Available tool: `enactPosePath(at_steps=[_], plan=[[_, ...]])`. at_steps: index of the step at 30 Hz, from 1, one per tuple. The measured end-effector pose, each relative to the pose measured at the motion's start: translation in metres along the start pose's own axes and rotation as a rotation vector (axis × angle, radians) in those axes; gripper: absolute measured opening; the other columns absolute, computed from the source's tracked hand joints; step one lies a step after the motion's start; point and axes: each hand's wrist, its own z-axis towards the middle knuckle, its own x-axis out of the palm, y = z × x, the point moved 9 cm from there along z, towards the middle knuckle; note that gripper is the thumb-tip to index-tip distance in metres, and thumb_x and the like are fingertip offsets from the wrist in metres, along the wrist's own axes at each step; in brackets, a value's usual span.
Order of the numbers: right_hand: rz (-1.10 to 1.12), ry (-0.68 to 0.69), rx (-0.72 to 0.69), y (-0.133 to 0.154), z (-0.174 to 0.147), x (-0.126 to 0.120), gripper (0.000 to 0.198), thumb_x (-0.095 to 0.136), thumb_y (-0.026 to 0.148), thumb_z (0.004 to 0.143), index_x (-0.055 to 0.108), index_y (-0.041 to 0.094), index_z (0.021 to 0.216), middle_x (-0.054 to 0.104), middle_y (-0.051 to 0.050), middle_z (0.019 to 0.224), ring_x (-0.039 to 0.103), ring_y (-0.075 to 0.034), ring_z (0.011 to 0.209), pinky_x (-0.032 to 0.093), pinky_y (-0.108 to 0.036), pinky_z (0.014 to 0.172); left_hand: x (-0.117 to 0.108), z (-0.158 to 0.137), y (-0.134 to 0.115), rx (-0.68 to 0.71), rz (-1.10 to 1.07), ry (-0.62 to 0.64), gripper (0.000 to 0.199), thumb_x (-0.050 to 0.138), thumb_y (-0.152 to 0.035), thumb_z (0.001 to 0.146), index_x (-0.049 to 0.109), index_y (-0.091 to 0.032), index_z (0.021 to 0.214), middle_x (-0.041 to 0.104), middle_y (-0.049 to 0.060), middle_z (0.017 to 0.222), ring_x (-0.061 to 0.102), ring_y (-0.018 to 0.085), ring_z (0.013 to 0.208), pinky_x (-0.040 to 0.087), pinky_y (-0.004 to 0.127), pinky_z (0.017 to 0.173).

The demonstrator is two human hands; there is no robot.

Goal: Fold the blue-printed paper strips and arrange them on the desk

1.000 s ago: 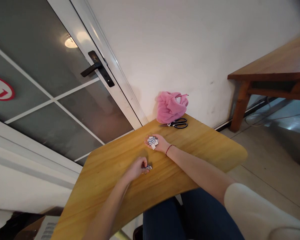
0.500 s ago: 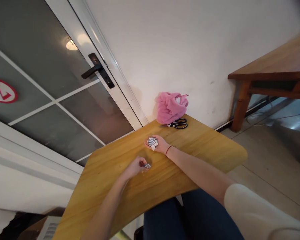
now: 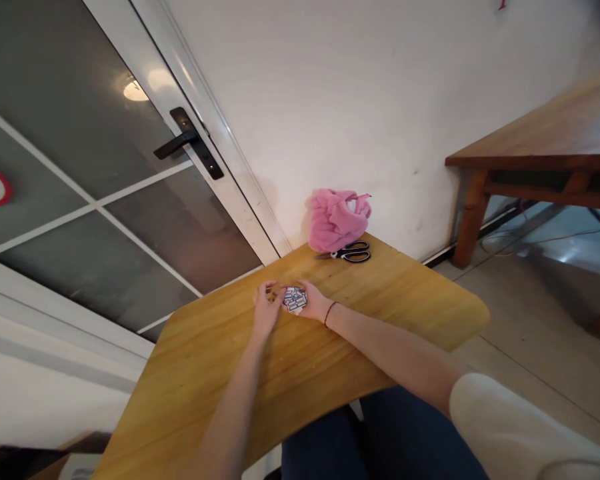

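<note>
Above the wooden tabletop, my right hand [image 3: 316, 303], with a red string at its wrist, is cupped around a small heap of white paper pieces [image 3: 295, 300] with dark blue print. Close on the left side of the heap is my left hand [image 3: 266, 308]. Its fingers are curved and apart, with the thumb at the heap's edge; I see nothing held in them. Whether the thumb touches the pieces is too small to tell.
A pink fluffy cloth bundle [image 3: 335, 220] rests at the table's back corner against the wall. Scissors [image 3: 353, 253] with black handles lie in front of it. A door with a black handle [image 3: 183, 141] borders the left side. Another wooden table [image 3: 540, 143] stands at right.
My left hand has moved up from the tabletop to the heap, and the white pieces in its fingers no longer show there. My right hand has shifted slightly left and down.
</note>
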Motion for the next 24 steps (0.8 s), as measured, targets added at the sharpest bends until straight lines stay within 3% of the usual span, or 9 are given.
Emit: enactPosePath(at_steps=[3,9,12,14,19,21,22,24], plan=[[-0.078,-0.023,-0.018,0.007,-0.002,-0.004,0.04,0.017,0.039,0.095,0.049,0.015,0.09,0.064,-0.009,0.077,0.056,-0.014,0.055,0.045,-0.025,0.049,-0.002,-0.011,0.013,-0.009,-0.051,-0.085,0.026,0.05,-0.038,0.085,0.051,-0.021,0.104,0.055,0.009,0.115,0.048,0.021,0.111,0.039,0.035,0.092],[-0.431,-0.045,-0.037,0.026,-0.009,-0.003,0.025,0.035,0.029,0.089,0.054,0.013,0.083,0.052,0.001,0.055,0.029,-0.006,0.034,0.015,-0.015,0.033,-0.024,-0.026,0.044,-0.046,-0.141,-0.253,0.022,0.044,-0.04,0.087,0.051,-0.021,0.095,0.059,0.006,0.103,0.055,0.018,0.102,0.04,0.032,0.09],[-0.67,-0.121,-0.143,0.042,-0.009,0.003,0.023,0.042,0.027,0.088,0.052,0.014,0.071,0.042,0.005,0.045,0.021,-0.003,0.032,0.009,-0.016,0.032,-0.041,-0.026,0.06,-0.092,-0.183,-0.346,0.021,0.04,-0.039,0.087,0.05,-0.02,0.089,0.059,0.004,0.093,0.057,0.017,0.094,0.042,0.029,0.085],[-0.838,-0.149,-0.223,0.052,-0.008,0.017,0.024,0.048,0.025,0.086,0.052,0.014,0.065,0.041,0.006,0.043,0.023,-0.003,0.032,0.009,-0.016,0.033,-0.049,-0.025,0.065,-0.106,-0.208,-0.39,0.02,0.04,-0.037,0.087,0.05,-0.021,0.089,0.058,0.003,0.091,0.058,0.016,0.09,0.043,0.027,0.082],[-1.206,-0.08,-0.387,0.064,0.004,0.097,0.018,0.062,0.02,0.076,0.058,0.014,0.06,0.052,0.001,0.051,0.04,-0.005,0.044,0.026,-0.018,0.042,-0.07,-0.024,0.078,-0.164,-0.278,-0.548,0.018,0.039,-0.031,0.087,0.046,-0.021,0.1,0.054,0.002,0.091,0.058,0.013,0.089,0.042,0.025,0.079],[-1.742,-0.072,-0.762,0.075,-0.001,0.158,0.03,0.061,0.025,0.077,0.05,0.014,0.051,0.047,0.0,0.049,0.044,-0.008,0.051,0.032,-0.019,0.051,-0.078,-0.026,0.091,-0.225,-0.311,-0.629,0.017,0.036,-0.028,0.087,0.042,-0.021,0.101,0.052,0.002,0.089,0.058,0.013,0.087,0.042,0.025,0.077],[-1.96,-0.062,-0.876,0.073,-0.001,0.185,0.033,0.058,0.028,0.079,0.05,0.014,0.051,0.047,-0.002,0.05,0.048,-0.01,0.056,0.036,-0.021,0.057,-0.081,-0.027,0.099,-0.26,-0.331,-0.664,0.016,0.034,-0.027,0.087,0.04,-0.021,0.1,0.052,0.002,0.087,0.058,0.013,0.085,0.043,0.025,0.075],[-2.261,-0.055,-0.968,0.068,0.004,0.225,0.036,0.051,0.034,0.085,0.055,0.013,0.057,0.051,-0.005,0.054,0.055,-0.015,0.066,0.041,-0.026,0.067,-0.085,-0.03,0.113,-0.321,-0.374,-0.716,0.014,0.031,-0.028,0.086,0.038,-0.021,0.097,0.05,0.001,0.081,0.058,0.013,0.078,0.043,0.025,0.07]])
